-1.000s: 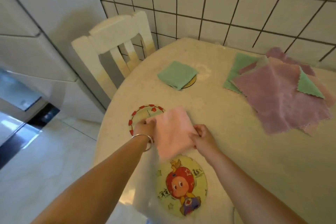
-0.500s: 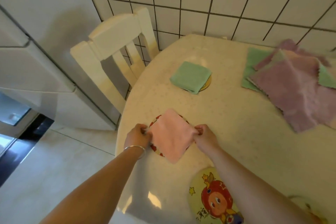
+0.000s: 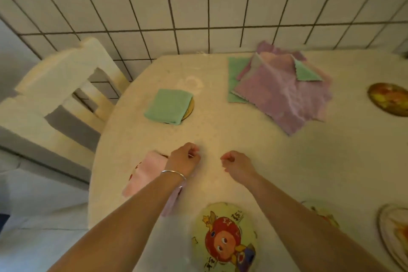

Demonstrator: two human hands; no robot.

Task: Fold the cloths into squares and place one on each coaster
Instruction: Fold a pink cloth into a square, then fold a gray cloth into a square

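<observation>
Head view, the only one I have: hands over a cream table [image 3: 276, 161] set against a tiled wall [image 3: 198, 6]. I take the green cloth [image 3: 168, 106] as my landmark; it is folded square and lies on a coaster [image 3: 190, 110] whose rim peeks out along its right edge.

Nearer me than the green cloth, and a little left, the pink cloth [image 3: 146, 172] lies folded on a red-rimmed coaster [image 3: 133, 172], of which I see only slivers at the cloth's left and far edges. My left forearm crosses over this cloth and hides its right part.

My left hand [image 3: 184, 159], with a bracelet [image 3: 174, 173] at the wrist, hovers nearer me than the green cloth; its grip is loosely curled and holds nothing. My right hand [image 3: 237, 162] is just right of it, apart from it, fingers also loosely curled and empty. Neither hand is touching a cloth, as far as I can tell.

Right of the green cloth, well apart, sits a loose pile [image 3: 284, 90] of unfolded purple, pink and green cloths. Further right again is a bare coaster [image 3: 388, 99]. A cartoon coaster [image 3: 225, 238] lies nearest me, between my forearms, and two more coasters show partly at the right, one [image 3: 395, 234] at the frame edge.

Left of the green cloth, off the table, stands a white chair [image 3: 59, 86].
</observation>
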